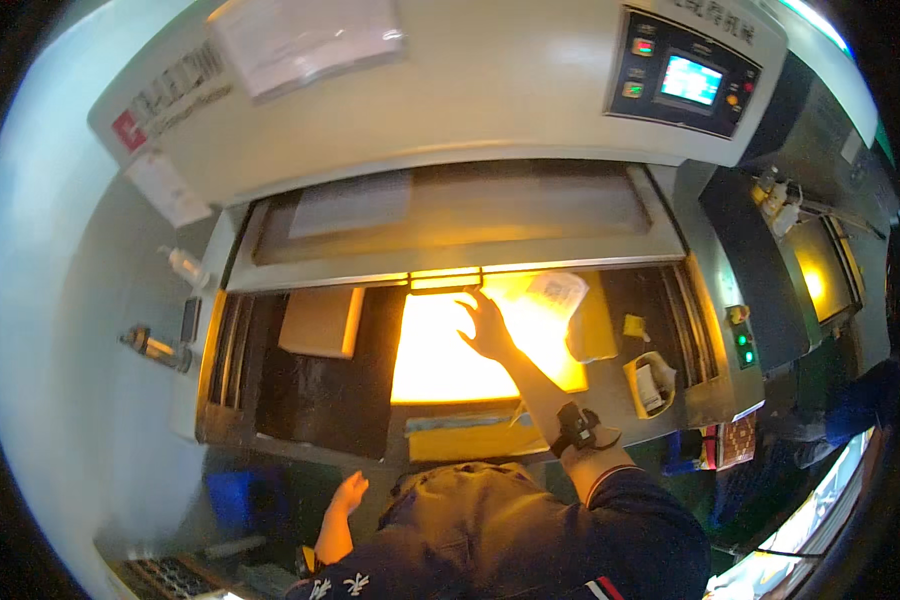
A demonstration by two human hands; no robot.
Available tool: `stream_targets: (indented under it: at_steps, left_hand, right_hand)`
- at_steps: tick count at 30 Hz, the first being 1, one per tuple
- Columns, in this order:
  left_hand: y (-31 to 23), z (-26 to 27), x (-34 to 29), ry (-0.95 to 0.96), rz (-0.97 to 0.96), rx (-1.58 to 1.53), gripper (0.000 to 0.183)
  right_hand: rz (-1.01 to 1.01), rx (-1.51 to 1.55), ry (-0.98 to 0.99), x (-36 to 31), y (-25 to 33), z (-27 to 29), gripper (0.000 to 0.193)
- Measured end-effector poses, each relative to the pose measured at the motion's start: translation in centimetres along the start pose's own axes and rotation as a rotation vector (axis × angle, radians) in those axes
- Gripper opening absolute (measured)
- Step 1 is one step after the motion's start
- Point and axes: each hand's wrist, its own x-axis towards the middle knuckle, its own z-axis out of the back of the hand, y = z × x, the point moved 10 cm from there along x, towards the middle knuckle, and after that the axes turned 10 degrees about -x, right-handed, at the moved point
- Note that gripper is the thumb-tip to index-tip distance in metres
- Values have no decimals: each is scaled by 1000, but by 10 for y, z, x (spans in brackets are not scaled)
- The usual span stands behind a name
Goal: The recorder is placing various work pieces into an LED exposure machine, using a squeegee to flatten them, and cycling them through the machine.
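My right hand (487,328) reaches over a brightly glowing yellow-white panel (430,370). Its thumb and fingers are apart in a loose curve. The fingertips are close to a dark handle frame (445,284) on the machine's front edge; whether they touch it I cannot tell. Nothing shows in this hand. A dark band with a small device (578,428) is strapped on the right forearm. My left hand (349,493) hangs low at my side, loosely curled, with nothing visible in it. Beside the panel's upper right lie a printed sheet (558,292) and a yellowish block (596,322).
The large pale machine (490,90) arches ahead, with a control panel (682,75) at right. A tan box (320,322) lies left of the glow. A small open box (651,386) sits right, near green-lit buttons (744,347). A yellow strip (470,440) lies in front.
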Motion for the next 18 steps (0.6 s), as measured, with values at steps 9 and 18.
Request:
stream_targets:
  at_steps: [9,18]
  left_hand:
    - [36,131,4,48,-81,276,61]
    - [-15,181,-51,60,-332,-16,52]
  right_hand:
    - [-218,-364,124,-67,94,-53,70]
    - [-432,-436,748,-154,138,-49,46]
